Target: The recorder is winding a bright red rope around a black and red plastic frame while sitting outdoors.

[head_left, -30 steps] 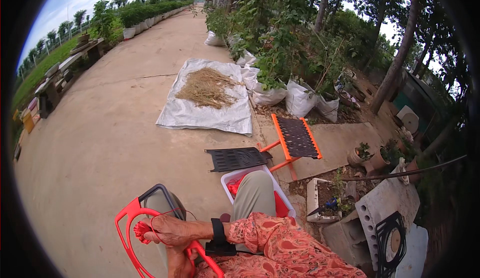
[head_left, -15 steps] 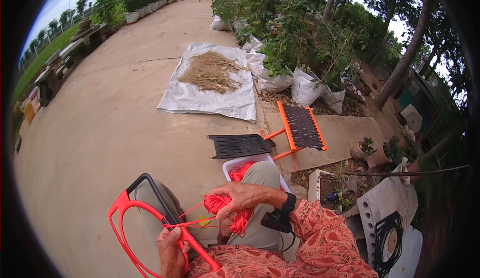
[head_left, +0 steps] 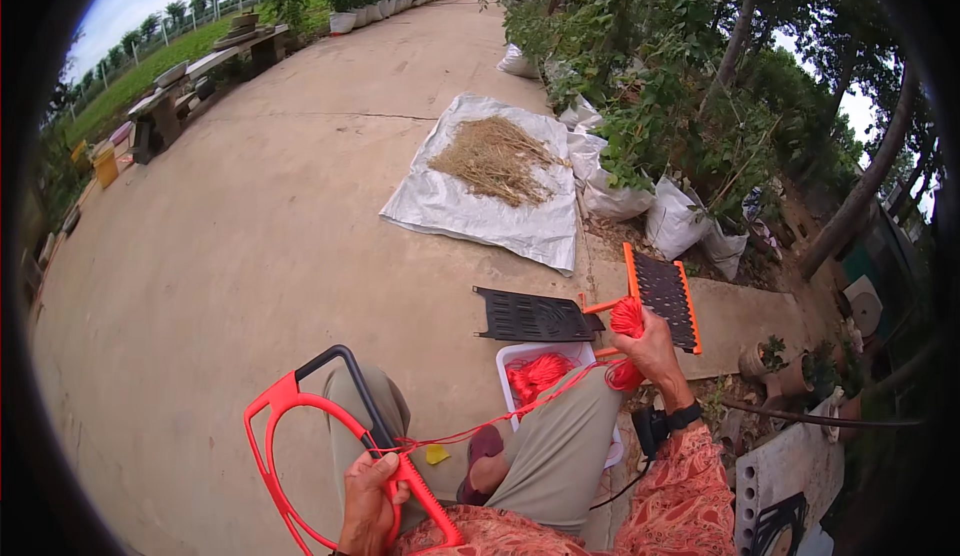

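Observation:
My left hand [head_left: 368, 501] is closed round a red frame [head_left: 280, 396] with a black curved bar and a notched edge, leaning over my left knee. Out to the right, my right hand [head_left: 655, 351] grips a bundle of red cord [head_left: 627, 318]. Between the hands, red cord strands [head_left: 500, 419] run from the frame, near my left thumb, up to that bundle. More red cord [head_left: 537, 374] lies heaped in a white plastic basket [head_left: 506, 394] beyond my right knee, which partly hides the basket.
A black slotted panel [head_left: 530, 314] lies beyond the basket. Behind my right hand stands an orange stool [head_left: 690, 301] with a dark woven seat. Dried stalks [head_left: 495, 159] cover part of a white sheet [head_left: 430, 206]. Right of me are a perforated block [head_left: 790, 471] and a dark hose [head_left: 830, 419].
My right hand has carried the cord bundle away to the upper right, drawing the strands out longer. My left hand keeps its grip on the frame. The view has turned left.

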The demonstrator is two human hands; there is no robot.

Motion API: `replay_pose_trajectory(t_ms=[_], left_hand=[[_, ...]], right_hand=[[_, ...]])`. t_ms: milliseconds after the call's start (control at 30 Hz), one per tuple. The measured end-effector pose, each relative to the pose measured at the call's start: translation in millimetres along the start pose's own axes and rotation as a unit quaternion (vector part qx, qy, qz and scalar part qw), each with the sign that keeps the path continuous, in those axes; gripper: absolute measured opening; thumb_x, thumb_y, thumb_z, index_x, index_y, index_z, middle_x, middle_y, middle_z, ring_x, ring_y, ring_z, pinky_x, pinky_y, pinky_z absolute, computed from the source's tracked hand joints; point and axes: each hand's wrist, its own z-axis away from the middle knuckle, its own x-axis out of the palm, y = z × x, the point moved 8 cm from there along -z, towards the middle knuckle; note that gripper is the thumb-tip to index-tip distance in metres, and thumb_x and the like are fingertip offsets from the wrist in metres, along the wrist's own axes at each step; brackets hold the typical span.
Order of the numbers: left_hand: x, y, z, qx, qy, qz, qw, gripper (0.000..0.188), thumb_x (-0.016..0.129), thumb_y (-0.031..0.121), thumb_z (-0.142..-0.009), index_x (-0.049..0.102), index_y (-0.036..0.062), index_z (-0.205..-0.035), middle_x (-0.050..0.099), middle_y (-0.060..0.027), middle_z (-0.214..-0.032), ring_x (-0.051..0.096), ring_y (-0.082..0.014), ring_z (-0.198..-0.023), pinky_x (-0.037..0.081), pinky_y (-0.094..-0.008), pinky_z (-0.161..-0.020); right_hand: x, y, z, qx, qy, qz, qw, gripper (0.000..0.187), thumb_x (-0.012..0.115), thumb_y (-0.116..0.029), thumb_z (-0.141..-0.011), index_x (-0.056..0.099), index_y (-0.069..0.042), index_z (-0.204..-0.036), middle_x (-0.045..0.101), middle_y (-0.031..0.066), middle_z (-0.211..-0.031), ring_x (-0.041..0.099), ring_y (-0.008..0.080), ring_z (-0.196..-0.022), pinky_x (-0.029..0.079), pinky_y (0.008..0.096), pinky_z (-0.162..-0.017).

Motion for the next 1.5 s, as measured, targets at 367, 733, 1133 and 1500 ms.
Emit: replay_pose_trajectory(t_ms=[367, 733, 1133, 1500], left_hand=[[9.9, 6.2, 8.6, -0.009, -0.012, -0.005, 1.000, 0.022, 0.061, 0.010, -0.090, 0.057, -0.0040, -0.107, 0.064, -0.0096, -0.076, 0.056, -0.0111, -0.052, 0.038, -0.0199, -0.038], [-1.0, -0.5, 5.1, -0.017, -0.011, 0.000, 1.000, 0.017, 0.067, 0.012, -0.088, 0.058, 0.0007, -0.098, 0.064, -0.0063, -0.075, 0.053, -0.0088, -0.049, 0.036, -0.0192, -0.038], [0.4, -3.3, 7.1, -0.038, -0.015, -0.041, 0.998, 0.017, 0.065, 0.015, -0.089, 0.057, 0.0019, -0.096, 0.064, -0.0070, -0.071, 0.053, -0.0106, -0.047, 0.037, -0.0209, -0.039], [-1.6, -3.2, 4.2, -0.034, -0.018, -0.038, 0.999, 0.017, 0.062, 0.011, -0.091, 0.057, -0.0023, -0.099, 0.063, -0.0074, -0.073, 0.054, -0.0080, -0.053, 0.036, -0.0189, -0.039]], right_hand=[[256.6, -123.8, 151.0, 0.087, -0.501, -0.465, 0.725, 0.037, 0.061, -0.026, -0.092, 0.050, -0.001, -0.116, 0.063, 0.0067, -0.086, 0.062, 0.0111, -0.062, 0.051, 0.0269, -0.061], [153.8, -58.1, 130.5, 0.122, -0.367, -0.426, 0.818, 0.019, 0.071, -0.013, -0.084, 0.057, -0.003, -0.091, 0.053, -0.0004, -0.063, 0.044, 0.0067, -0.046, 0.036, 0.0229, -0.043], [183.8, -99.4, 110.1, 0.039, -0.233, -0.322, 0.917, 0.018, 0.068, -0.015, -0.089, 0.059, -0.001, -0.096, 0.066, 0.0049, -0.085, 0.055, 0.0074, -0.053, 0.046, 0.0222, -0.051], [239.5, -96.4, 170.7, 0.140, -0.441, -0.440, 0.770, 0.015, 0.069, -0.015, -0.088, 0.060, -0.003, -0.091, 0.055, -0.0015, -0.065, 0.048, 0.0056, -0.051, 0.036, 0.0217, -0.046]])
